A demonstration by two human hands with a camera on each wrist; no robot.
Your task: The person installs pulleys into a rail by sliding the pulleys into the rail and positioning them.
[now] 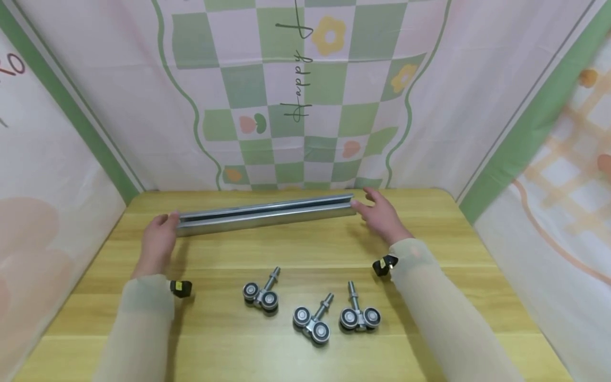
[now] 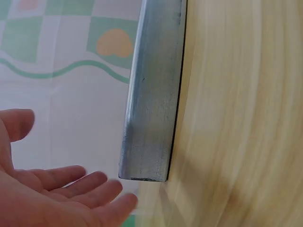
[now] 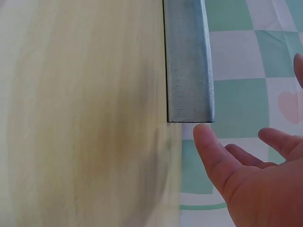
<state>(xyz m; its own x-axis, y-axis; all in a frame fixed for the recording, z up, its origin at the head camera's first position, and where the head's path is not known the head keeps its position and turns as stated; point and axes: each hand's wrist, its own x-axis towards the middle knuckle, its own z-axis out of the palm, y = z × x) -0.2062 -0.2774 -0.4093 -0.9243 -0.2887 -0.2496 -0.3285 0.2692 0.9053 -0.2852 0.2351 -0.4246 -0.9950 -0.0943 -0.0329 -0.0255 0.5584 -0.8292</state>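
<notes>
A long galvanized C-shaped metal rail [image 1: 267, 219] lies across the far part of the table, its slot facing up and its right end farther back. My left hand [image 1: 159, 239] is at the left end; in the left wrist view its fingers are extended beside the rail end [image 2: 151, 118]. At the right end, my right hand [image 1: 382, 217] is spread, with a fingertip close to the rail's edge in the right wrist view. Nearer lie three roller trolleys with threaded bolts: one on the left [image 1: 260, 297], one in the middle [image 1: 310, 322], one on the right [image 1: 360, 319].
The wooden table [image 1: 215, 350] ends at the back against a hanging checkered cloth [image 1: 322, 82]. Patterned cloth also hangs at both sides. A small black wrist camera [image 1: 181, 288] sits at the left sleeve, and another [image 1: 383, 265] at the right.
</notes>
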